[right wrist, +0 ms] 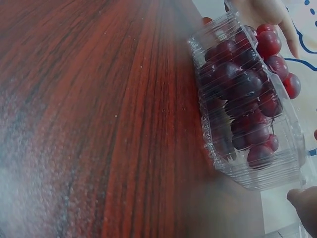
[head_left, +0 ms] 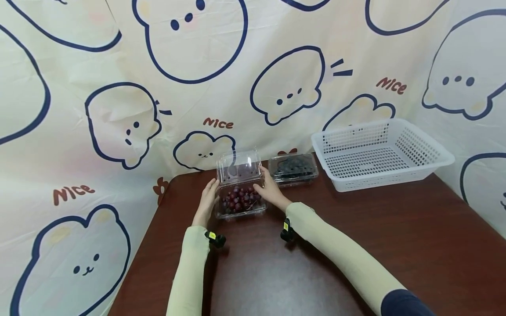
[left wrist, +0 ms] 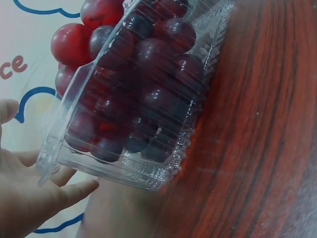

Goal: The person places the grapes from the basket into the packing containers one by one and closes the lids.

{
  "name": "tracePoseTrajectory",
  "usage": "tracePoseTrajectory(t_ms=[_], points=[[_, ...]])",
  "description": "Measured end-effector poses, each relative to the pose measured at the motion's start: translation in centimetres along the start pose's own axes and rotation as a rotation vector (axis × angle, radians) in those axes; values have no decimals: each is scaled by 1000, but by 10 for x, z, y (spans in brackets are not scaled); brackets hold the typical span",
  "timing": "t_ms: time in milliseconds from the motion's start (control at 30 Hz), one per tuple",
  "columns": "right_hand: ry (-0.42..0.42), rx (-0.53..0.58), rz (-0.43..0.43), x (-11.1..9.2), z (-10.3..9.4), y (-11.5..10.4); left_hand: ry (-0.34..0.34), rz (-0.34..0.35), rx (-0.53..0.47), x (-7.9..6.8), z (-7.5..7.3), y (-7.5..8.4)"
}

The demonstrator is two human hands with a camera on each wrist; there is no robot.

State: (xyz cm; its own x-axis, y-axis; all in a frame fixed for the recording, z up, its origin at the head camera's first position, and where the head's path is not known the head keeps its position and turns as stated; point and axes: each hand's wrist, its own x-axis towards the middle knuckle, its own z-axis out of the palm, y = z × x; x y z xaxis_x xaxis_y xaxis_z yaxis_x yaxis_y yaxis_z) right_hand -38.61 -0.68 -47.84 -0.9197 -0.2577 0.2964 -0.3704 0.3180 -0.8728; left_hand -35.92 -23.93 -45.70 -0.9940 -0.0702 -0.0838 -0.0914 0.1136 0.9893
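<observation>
A clear plastic clamshell box (head_left: 241,213) of dark red grapes (head_left: 239,198) rests on the table with its lid (head_left: 239,166) raised at the back. My left hand (head_left: 206,204) is at the box's left side, fingers extended by the rim and lid. In the left wrist view its fingers (left wrist: 79,192) are spread beside the box's corner. From the right, my right hand (head_left: 272,191) reaches the opposite side, its fingers up along the lid's edge and its thumb over the rim. The right wrist view shows only the thumb (right wrist: 304,203) and a fingertip.
Right of the grapes, a closed clear box of dark fruit (head_left: 294,167) stands at the table's back edge. A white perforated plastic basket (head_left: 379,177) sits at the back right. A curtain with cartoon bears (head_left: 276,39) hangs behind the brown table (head_left: 269,276).
</observation>
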Motion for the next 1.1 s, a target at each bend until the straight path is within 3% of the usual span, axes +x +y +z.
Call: tracePoseTrajectory(t_ms=[267, 700, 1100], points=[[-18, 33, -15, 0, -5, 2, 13, 13, 0, 1, 2, 2], [-28, 162, 46, 0, -10, 4, 27, 20, -14, 3, 3, 3], [5, 119, 23, 5, -12, 8, 50, 33, -68, 5, 3, 2]])
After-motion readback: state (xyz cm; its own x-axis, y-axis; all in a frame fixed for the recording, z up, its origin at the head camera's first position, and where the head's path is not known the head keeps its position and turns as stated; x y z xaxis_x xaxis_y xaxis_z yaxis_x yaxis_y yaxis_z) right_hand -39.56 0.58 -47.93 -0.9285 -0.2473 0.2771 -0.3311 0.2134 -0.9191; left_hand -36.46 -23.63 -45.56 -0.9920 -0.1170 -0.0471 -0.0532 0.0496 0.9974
